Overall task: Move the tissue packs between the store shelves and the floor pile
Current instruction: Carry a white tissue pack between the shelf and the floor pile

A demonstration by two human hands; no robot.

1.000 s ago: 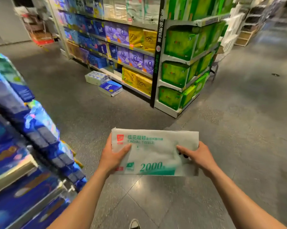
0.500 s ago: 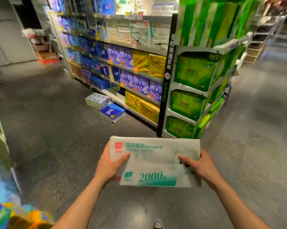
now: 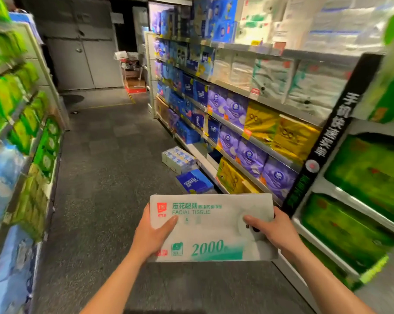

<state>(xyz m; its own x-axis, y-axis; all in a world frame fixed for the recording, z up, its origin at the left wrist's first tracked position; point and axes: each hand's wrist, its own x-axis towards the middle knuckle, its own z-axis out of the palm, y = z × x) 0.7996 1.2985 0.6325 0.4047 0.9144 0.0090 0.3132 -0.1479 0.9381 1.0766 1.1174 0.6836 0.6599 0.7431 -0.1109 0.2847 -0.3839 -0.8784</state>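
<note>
A white tissue pack with green writing and the number 2000 is held up in the air, out in front of the person, above the grey floor. The left hand grips its left end, thumb on top and fingers hidden underneath. The right hand grips its right end the same way, thumb pressed on the front. Past the pack, two more packs lie on the floor next to the bottom shelf: a blue pack and, just behind it, a pale blue and white pack. The shelves on the right hold purple, yellow, blue and white packs. Green packs fill the near end. More green packs fill the shelves on the left.
</note>
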